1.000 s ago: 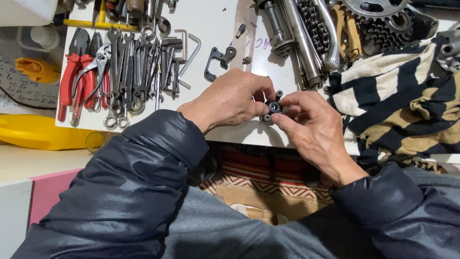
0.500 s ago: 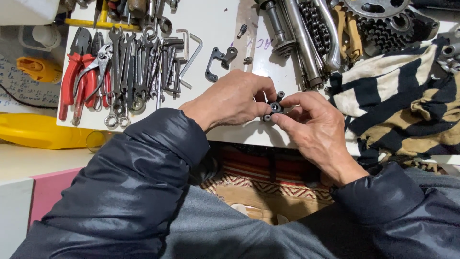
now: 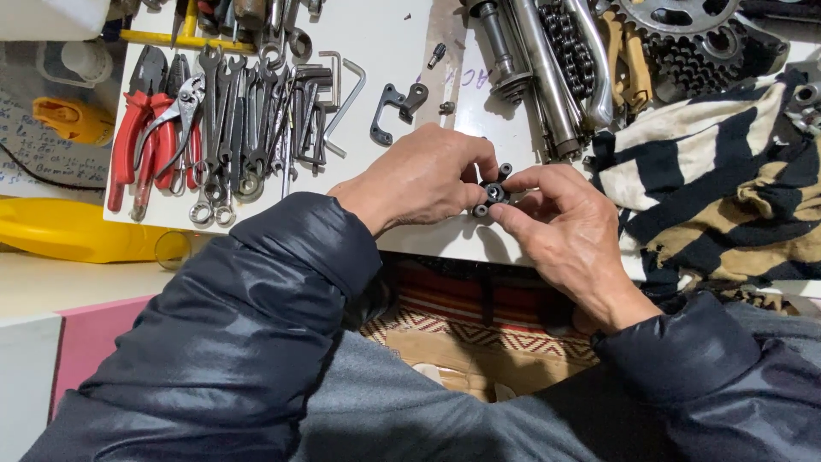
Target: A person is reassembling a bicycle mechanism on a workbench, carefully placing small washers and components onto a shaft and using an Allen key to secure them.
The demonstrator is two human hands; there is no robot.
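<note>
My left hand [image 3: 423, 180] and my right hand [image 3: 569, 231] meet over the near edge of a white table [image 3: 385, 43]. Together they pinch a small black metal part [image 3: 493, 192] with short round studs sticking out of it. Fingers of both hands close around it, so most of the part is hidden. Dark padded sleeves cover both of my arms.
A row of spanners, hex keys and red-handled pliers [image 3: 128, 137] lies at the left. A black bracket [image 3: 395, 107] and small bolts lie above my hands. Metal shafts [image 3: 539, 77], a chain, sprockets [image 3: 684, 34] and a striped rag [image 3: 718, 180] fill the right. A yellow tub [image 3: 68, 231] sits lower left.
Both hands stay on the small part at the same spot; the fingers have shifted only slightly around it.
</note>
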